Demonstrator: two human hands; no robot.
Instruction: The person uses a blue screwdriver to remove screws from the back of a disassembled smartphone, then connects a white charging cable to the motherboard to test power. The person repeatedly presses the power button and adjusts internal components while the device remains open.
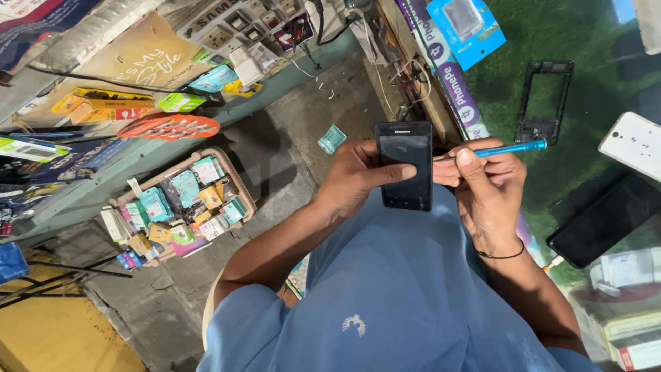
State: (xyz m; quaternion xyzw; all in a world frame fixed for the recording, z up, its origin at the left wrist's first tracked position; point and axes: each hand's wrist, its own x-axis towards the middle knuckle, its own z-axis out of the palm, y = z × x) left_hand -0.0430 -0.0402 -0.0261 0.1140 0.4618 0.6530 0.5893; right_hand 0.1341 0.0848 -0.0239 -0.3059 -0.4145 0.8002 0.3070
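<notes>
A black phone [405, 165] with a dark screen is held upright in front of my blue shirt. My left hand [354, 180] grips its left side, thumb lying across the screen. My right hand [485, 184] presses against the phone's right edge and also holds a blue screwdriver [509, 148], whose metal tip points at that edge.
A glass counter over green matting at the right carries a black phone frame [544, 102], a white phone [633, 145], a black phone [606, 220] and a blue blister pack [465, 29]. Below left stand a basket of small boxes [180, 205], shelves of packaged goods and a concrete floor.
</notes>
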